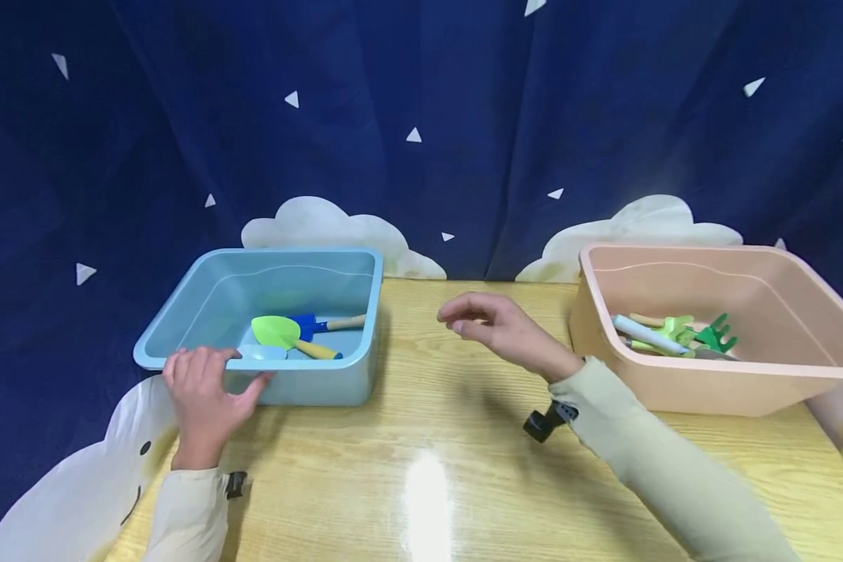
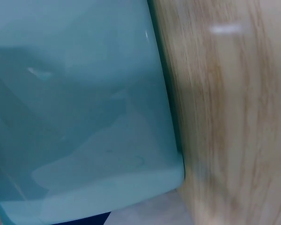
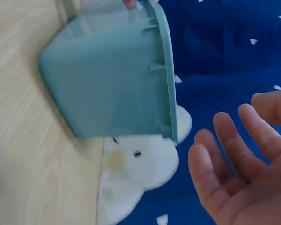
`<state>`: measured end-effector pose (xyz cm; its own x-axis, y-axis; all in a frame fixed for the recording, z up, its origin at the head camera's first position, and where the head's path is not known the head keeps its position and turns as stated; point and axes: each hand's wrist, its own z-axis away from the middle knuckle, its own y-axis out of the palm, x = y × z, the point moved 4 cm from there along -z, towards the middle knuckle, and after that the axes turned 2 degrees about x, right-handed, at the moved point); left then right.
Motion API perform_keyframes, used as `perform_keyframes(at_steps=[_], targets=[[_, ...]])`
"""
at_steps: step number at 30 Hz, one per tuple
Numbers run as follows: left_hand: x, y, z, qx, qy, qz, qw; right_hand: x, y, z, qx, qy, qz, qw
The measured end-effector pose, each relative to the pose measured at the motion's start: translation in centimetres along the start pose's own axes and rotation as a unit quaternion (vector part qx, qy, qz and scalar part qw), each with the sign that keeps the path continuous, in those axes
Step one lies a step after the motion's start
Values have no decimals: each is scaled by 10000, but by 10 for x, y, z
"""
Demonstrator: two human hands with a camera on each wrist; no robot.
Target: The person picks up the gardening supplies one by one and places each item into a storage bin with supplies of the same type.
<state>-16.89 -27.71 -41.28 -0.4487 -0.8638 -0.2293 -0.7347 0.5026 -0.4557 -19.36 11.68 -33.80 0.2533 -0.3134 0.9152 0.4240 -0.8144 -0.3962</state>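
Note:
My left hand (image 1: 204, 390) grips the front rim of a blue plastic bin (image 1: 330, 382), its fingers over the edge and its thumb against the outer front wall. In that bin lie a toy trowel (image 1: 276, 331) with a lime-green blade and yellow handle, a dark blue toy tool (image 1: 307, 324) with a wooden handle, and a light blue blade (image 1: 263, 353), partly hidden by the rim. Between the two bins my right hand (image 1: 502, 328) hovers above the table, fingers loosely bent and holding nothing. In the left wrist view, the blue bin's wall (image 2: 84, 117) fills the left side.
On the right stands a pink bin (image 1: 709, 386) with several toy garden tools, among them a dark green rake (image 1: 716, 334), a light green rake (image 1: 674, 328) and a light blue handle (image 1: 649, 334). Both bins stand on a wooden table (image 1: 365, 468) before a dark blue curtain (image 1: 449, 94).

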Motion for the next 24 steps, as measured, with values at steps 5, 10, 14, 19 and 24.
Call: perform_keyframes(at_steps=[5, 10, 14, 19, 24], targets=[[-3, -6, 3, -13, -70, 47, 10000, -31, 1, 62, -672, 138, -345, 9970], [-4, -10, 2, 29, -51, 14, 10000, -50, 1, 95, -1025, 323, -590, 9925], [-2, -12, 1, 5, -55, -24, 10000, -52, -4, 102, -1130, 395, -577, 9911], [0, -16, 1, 445, -222, 46, 9988, -53, -8, 104, -1254, 346, -613, 9896], [-5, -27, -12, 1669, -785, 581, 9811, -53, -17, 112, -1898, 94, 1113, 9755]])
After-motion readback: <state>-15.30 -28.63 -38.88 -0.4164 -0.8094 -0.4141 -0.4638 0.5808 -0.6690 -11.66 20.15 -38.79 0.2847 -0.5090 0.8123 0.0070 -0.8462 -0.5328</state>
